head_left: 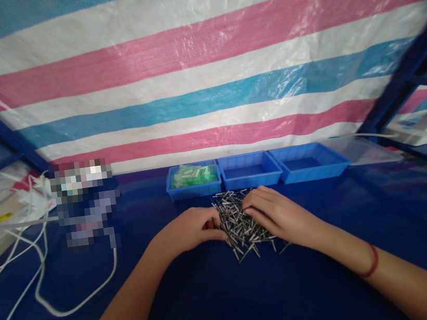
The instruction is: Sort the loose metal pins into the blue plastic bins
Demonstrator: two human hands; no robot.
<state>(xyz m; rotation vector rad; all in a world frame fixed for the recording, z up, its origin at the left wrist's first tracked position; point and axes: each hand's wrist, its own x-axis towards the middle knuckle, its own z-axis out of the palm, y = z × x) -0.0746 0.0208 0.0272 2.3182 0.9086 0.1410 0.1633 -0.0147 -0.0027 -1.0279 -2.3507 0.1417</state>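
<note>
A loose pile of small metal pins (241,224) lies on the dark blue table (215,296), in front of the blue trays. My left hand (195,229) touches the pile's left edge, thumb and fingers apart with a gap between them, and nothing shows in its grasp. At the right side of the pile, my right hand (278,214) rests over the pins with its fingers bent down and drawn together. Its fingertips are partly hidden, so whether a pin is between them cannot be made out.
Behind the pile stand a blue tray with green packets (194,175) and two empty blue trays (250,170) (308,162). White cables (45,287) run over the table's left side. A clear plastic sheet (365,150) lies at the back right.
</note>
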